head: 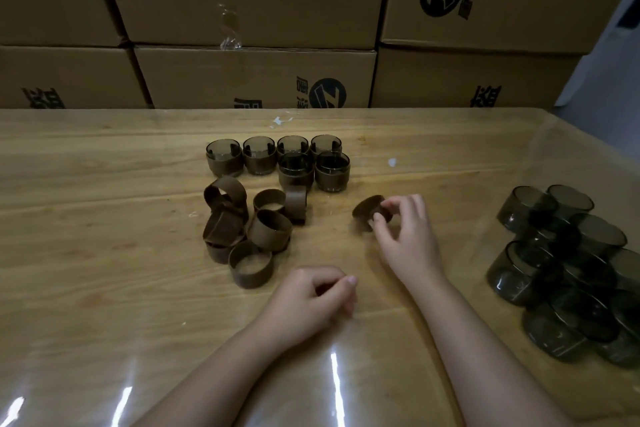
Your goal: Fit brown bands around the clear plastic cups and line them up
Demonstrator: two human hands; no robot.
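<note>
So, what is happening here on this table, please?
A person is fitting brown bands onto clear cups. The right hand pinches one brown band just above the table; the left hand is curled, holding nothing visible. Six banded cups stand in rows at the back, loose bands lie in a pile, and bare cups wait at the right.

Six banded cups (277,161) stand at the far middle of the table (86,218), four behind, two in front. Just before them lies my heap of loose bands (249,229). Bare cups (568,260) pile at my right. My right hand (405,236) sits between both heaps, touching one band (367,210); my left hand (311,298) is nearer me.
</note>
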